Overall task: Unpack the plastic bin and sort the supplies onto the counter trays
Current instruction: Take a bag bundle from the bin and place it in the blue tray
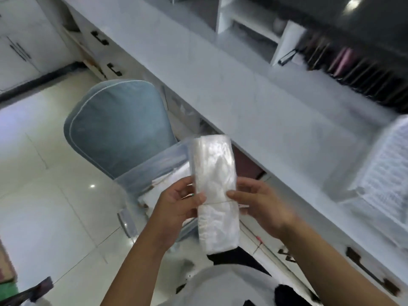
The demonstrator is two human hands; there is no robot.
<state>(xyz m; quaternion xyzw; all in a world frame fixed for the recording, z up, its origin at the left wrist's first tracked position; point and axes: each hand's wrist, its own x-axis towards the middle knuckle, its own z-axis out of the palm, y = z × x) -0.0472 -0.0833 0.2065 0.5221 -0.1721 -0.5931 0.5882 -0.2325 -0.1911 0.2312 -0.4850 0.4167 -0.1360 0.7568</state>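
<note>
My left hand [176, 208] and right hand [262, 208] pinch opposite edges of a banded bundle of clear bags [215, 191], upright above the plastic bin [154, 171].

Honestly the surface [220, 85] is wide open through the middle, a bare diagonal strip with plenty of room to reach across. Far right is crowded by the dark rack of slim bottles [362, 69], and a white textured tray [384, 173] blocks the near right. On the left the blue chair [117, 129] carries the clear bin [154, 168] tight against the surface edge, so that gap is narrow.
</note>
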